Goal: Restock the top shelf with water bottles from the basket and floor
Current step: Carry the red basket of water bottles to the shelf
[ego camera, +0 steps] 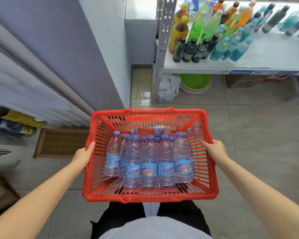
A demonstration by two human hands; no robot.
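The water bottles (pixel 149 163) are clear, with lilac caps and blue labels. Most stand packed together in the red basket (pixel 145 112); one lies flat behind them. The left hand (pixel 83 156) and right hand (pixel 214 150) grip its opposite side rims, well apart, near the shelf (pixel 248 66).

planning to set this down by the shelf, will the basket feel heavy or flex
Likely heavy: the basket holds many full-looking bottles. Its slotted plastic walls may flex slightly. The bottles stand loose, one lying flat at the back, so they could topple if it tilts.
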